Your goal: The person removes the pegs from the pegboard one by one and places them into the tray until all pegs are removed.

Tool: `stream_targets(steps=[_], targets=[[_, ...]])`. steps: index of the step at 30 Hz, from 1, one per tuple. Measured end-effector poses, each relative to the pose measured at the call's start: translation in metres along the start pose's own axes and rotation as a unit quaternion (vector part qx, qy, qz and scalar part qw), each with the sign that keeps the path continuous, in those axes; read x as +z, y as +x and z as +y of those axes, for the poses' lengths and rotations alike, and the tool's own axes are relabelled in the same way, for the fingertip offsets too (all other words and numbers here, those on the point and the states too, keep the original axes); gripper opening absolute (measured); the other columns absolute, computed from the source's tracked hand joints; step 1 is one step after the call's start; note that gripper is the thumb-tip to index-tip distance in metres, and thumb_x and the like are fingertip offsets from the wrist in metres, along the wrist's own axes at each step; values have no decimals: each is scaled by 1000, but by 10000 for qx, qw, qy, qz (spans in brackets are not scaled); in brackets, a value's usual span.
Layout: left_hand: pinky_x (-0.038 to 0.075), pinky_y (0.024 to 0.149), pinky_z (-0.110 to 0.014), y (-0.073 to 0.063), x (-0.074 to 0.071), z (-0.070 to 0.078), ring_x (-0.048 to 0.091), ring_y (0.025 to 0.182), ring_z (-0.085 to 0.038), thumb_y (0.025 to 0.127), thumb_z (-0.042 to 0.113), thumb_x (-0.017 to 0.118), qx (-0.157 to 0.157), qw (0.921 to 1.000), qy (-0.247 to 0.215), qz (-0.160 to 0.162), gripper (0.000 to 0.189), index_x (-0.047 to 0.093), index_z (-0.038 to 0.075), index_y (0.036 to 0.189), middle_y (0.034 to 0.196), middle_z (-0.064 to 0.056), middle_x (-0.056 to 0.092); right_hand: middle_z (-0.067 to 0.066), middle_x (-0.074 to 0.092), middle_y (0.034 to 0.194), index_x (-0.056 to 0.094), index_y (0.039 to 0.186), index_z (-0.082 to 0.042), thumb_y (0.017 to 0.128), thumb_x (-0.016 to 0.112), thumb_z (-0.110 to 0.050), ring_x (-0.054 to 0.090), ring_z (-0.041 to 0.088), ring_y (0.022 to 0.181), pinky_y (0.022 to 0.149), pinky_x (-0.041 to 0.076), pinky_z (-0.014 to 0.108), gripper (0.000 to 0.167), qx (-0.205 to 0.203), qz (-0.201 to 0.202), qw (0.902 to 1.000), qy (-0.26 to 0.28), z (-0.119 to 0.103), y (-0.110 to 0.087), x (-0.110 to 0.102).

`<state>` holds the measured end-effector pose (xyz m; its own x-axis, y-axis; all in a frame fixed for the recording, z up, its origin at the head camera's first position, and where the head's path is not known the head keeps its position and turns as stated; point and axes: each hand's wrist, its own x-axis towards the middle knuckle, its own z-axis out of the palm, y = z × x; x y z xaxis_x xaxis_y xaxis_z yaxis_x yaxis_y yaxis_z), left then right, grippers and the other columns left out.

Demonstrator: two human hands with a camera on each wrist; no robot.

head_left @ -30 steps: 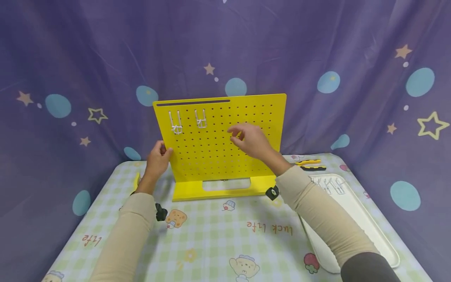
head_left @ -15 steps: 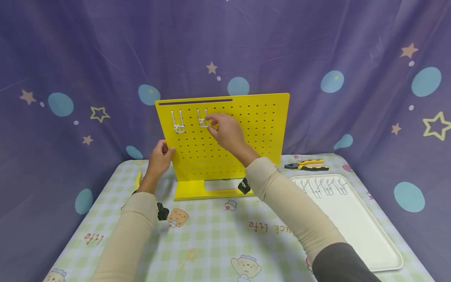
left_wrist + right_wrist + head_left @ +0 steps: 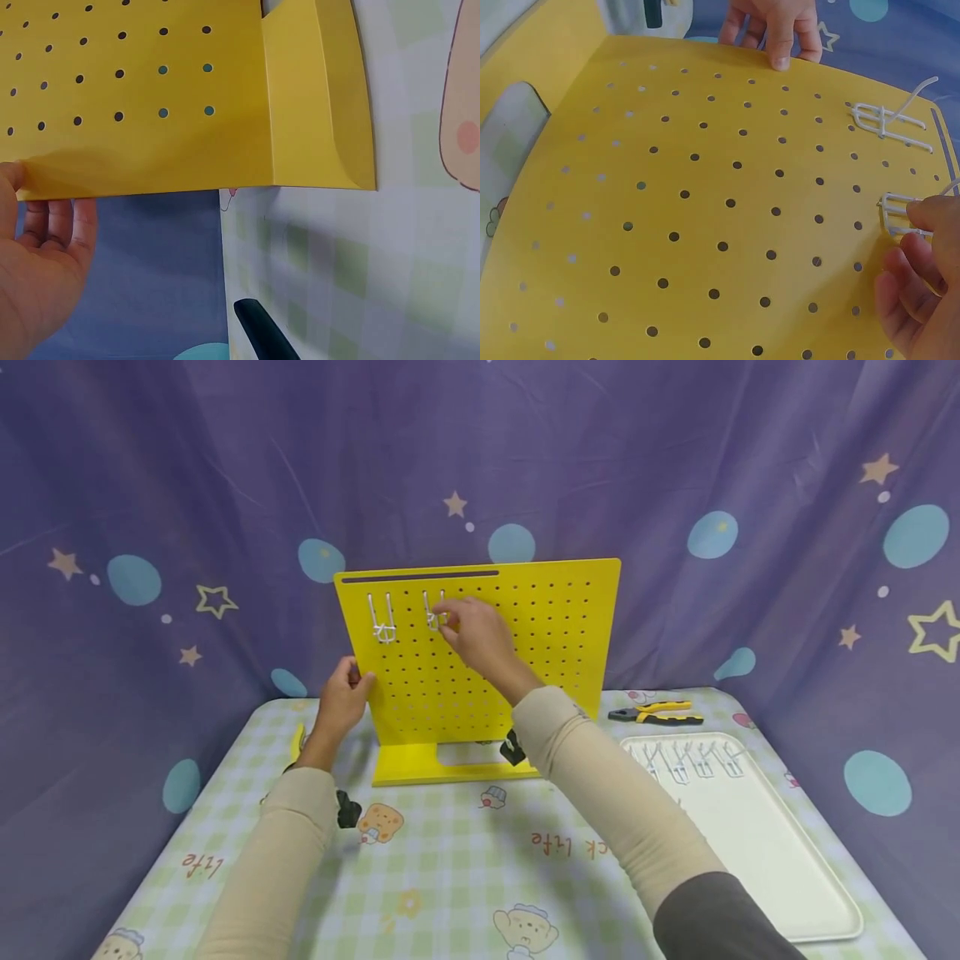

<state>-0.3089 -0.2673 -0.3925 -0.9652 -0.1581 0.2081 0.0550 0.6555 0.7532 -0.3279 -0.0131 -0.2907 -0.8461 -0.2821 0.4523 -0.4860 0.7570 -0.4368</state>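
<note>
A yellow pegboard (image 3: 480, 677) stands upright on its base. My left hand (image 3: 342, 697) grips its left edge, with the thumb in front and the fingers (image 3: 84, 225) behind. Two white wire hooks hang near the top. The first hook (image 3: 382, 625) is at the upper left corner, apart from both hands. The second hook (image 3: 887, 214) is to its right, and my right hand (image 3: 480, 635) pinches it between thumb and index finger. Part of that hook is hidden behind the fingers.
A cream tray (image 3: 772, 860) with several more wire hooks (image 3: 703, 763) lies at the right. Yellow and black pliers (image 3: 655, 713) rest behind it. Another yellow-handled tool (image 3: 297, 742), partly hidden, lies left of the board. A purple curtain (image 3: 480, 460) hangs behind the checked tablecloth (image 3: 435, 860).
My right hand has moved left across the pegboard to the second hook and taken hold of it. The left hand has stayed on the board's edge.
</note>
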Motion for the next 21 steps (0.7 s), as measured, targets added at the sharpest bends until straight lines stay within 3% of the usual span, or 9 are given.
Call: stream_targets(steps=[9, 21], targets=[[45, 81, -37, 0, 0, 1, 54, 96, -29, 107, 32, 49, -87, 9999, 64, 2, 33, 46, 8, 129, 105, -12, 52, -7, 68, 100, 71, 122, -30, 100, 66, -31, 60, 12, 87, 75, 52, 28, 23, 100, 54, 9999, -3, -2, 1, 2], [46, 81, -38, 1, 0, 0, 55, 95, -30, 108, 30, 49, -17, 10000, -12, -14, 32, 46, 7, 130, 107, -13, 53, -5, 69, 97, 75, 110, -26, 100, 66, -32, 61, 12, 84, 73, 52, 27, 15, 11, 662, 9978, 82, -5, 2, 8]])
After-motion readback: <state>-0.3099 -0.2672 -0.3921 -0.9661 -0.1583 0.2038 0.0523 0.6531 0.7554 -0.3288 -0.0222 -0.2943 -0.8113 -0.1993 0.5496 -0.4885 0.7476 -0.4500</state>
